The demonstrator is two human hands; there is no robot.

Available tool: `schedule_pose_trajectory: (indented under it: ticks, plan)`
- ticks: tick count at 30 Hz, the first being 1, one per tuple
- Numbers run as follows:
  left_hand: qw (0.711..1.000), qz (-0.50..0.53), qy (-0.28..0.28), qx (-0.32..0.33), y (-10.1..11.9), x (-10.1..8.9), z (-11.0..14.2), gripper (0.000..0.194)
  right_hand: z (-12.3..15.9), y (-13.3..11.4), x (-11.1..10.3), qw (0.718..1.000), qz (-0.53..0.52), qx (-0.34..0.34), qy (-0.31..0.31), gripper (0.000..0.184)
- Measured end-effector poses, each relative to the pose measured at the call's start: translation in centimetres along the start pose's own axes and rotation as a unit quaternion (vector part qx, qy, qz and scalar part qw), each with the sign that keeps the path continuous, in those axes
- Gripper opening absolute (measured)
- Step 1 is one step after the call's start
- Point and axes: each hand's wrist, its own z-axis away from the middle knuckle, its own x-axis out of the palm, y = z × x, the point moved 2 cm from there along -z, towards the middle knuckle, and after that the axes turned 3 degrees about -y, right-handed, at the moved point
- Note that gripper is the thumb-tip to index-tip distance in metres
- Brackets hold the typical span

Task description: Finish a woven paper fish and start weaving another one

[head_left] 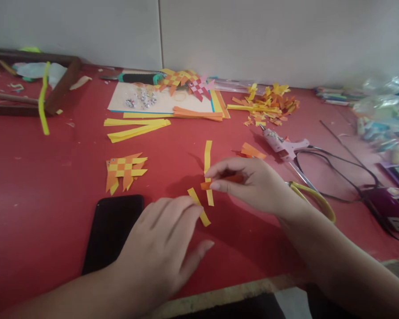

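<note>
Your left hand (162, 239) spread loosely over a yellow strip (205, 218); your right grip (251, 180) pinched orange paper (205, 186), seemingly mid-weave, next calling for alignment.

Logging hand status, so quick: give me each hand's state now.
Left hand: open, thumb apart, fingertips at a short yellow strip.
Right hand: closed, apparently pinching an orange strip.
</note>
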Motion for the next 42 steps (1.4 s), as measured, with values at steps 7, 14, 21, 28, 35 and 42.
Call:
schedule_pose_trajectory:
  ticks: [7, 14, 21, 28, 35, 42]
  plan:
    - [0.91, 0.348, -0.007, -0.226, -1.9, -0.6, -1.2, 0.007, 1.1, -1.3, 1.3, 0.99, -0.088, -0.099, -0.042, 0.009]
    - [0.881, 0.398, -0.008, -0.256, -2.0, -0.3, -1.3, 0.01, 1.3, -1.7, 2.2, 0.971, 0.05, -0.233, -0.008, 0.01]
    - [0.831, 0.455, -0.003, -0.319, -2.2, -0.2, -1.6, 0.012, 1.8, -1.5, 2.4, 0.893, 0.198, -0.401, 0.036, 0.006]
    - [0.816, 0.465, -0.017, -0.342, -2.4, -0.2, -2.0, 0.013, 1.6, -1.3, 2.0, 0.857, 0.244, -0.452, 0.039, 0.009]
    - [0.83, 0.442, -0.01, -0.341, -2.5, -0.1, -1.9, 0.014, 1.7, -0.7, 1.9, 0.854, 0.273, -0.441, 0.037, 0.013]
    - [0.983, 0.168, 0.014, -0.077, -1.3, -1.0, -1.4, 0.01, 0.5, 0.3, 0.9, 0.841, 0.314, -0.44, 0.014, 0.019]
